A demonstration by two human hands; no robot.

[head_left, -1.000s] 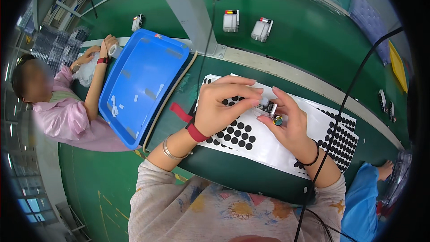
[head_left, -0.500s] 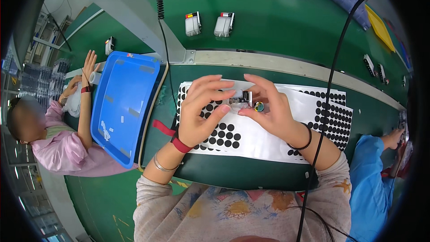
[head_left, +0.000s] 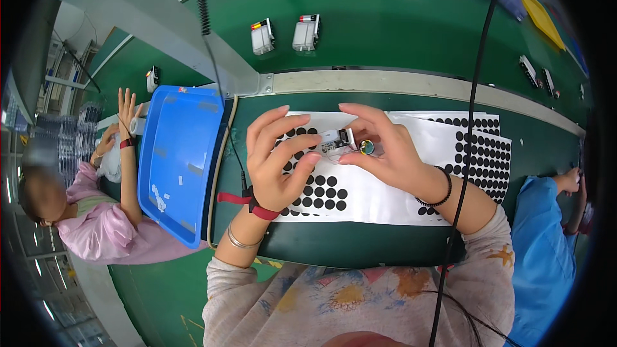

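at the far left, stacked clear plastic trays (head_left: 69, 138) are standing behind a co-worker in pink (head_left: 96, 234), who is raising one hand beside a white roll (head_left: 136, 126). a small battery-fitted device (head_left: 152, 80) is sitting on the green surface beyond. next, a blue plastic tray (head_left: 178, 154) is lying tilted on the bench, white scraps (head_left: 159, 199) are resting inside it, and a grey metal post (head_left: 173, 32) is rising behind.

the left hand (head_left: 275, 164) is wearing a red wrist strap (head_left: 265, 212); its thumb and forefinger are curving toward the left end of a small electronic module (head_left: 334, 146), though whether they are pinching it i cannot tell. further back, two white-cased devices (head_left: 306, 33) are lying side by side. the module is hovering between both hands, over white sheets of black round stickers (head_left: 379, 196). the right hand (head_left: 393, 151) is grasping the module's right end, thumb below and fingers bending behind, while a shiny round component (head_left: 367, 147) is sitting just beside it, within the curve of that hand.

further right, a black cable (head_left: 474, 90) is crossing the view, a yellow tray (head_left: 540, 16) is leaning at the far edge, and another person in blue (head_left: 543, 238) is sitting alongside.
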